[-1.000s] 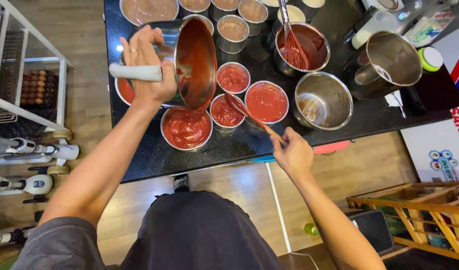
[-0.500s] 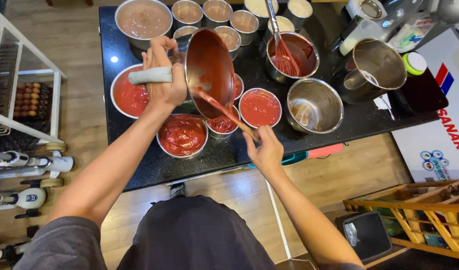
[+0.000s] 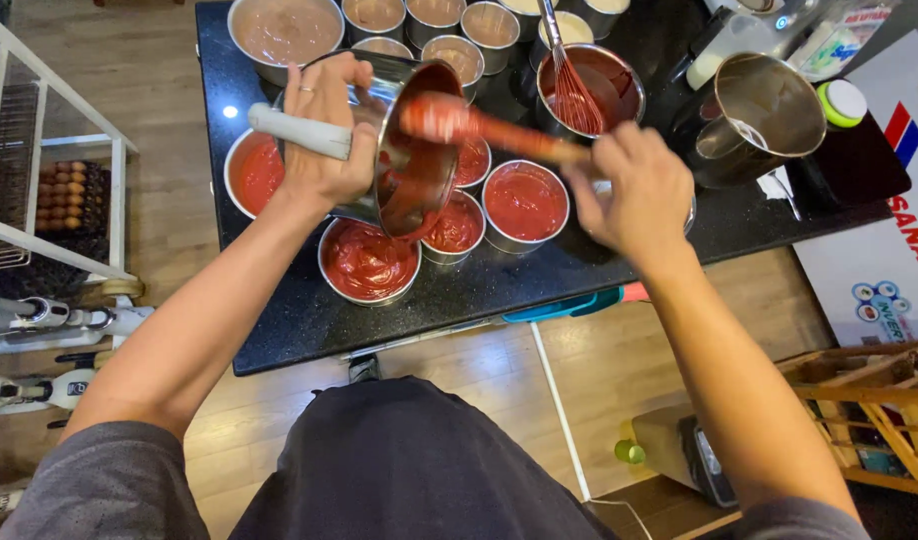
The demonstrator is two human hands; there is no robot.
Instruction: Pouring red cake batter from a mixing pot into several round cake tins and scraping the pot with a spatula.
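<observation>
Head view: left hand (image 3: 324, 125) wrapped tight round grey handle of tilted saucepan (image 3: 414, 165), raised above round tins of red batter (image 3: 369, 262) on black countertop (image 3: 279, 320). Right hand (image 3: 634, 190) closed on spatula (image 3: 479, 125), its red-smeared blade at saucepan's rim.

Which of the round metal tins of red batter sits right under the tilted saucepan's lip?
The small round tin of red batter, between the larger front tin and the right one; the steel saucepan overhangs it.
</observation>
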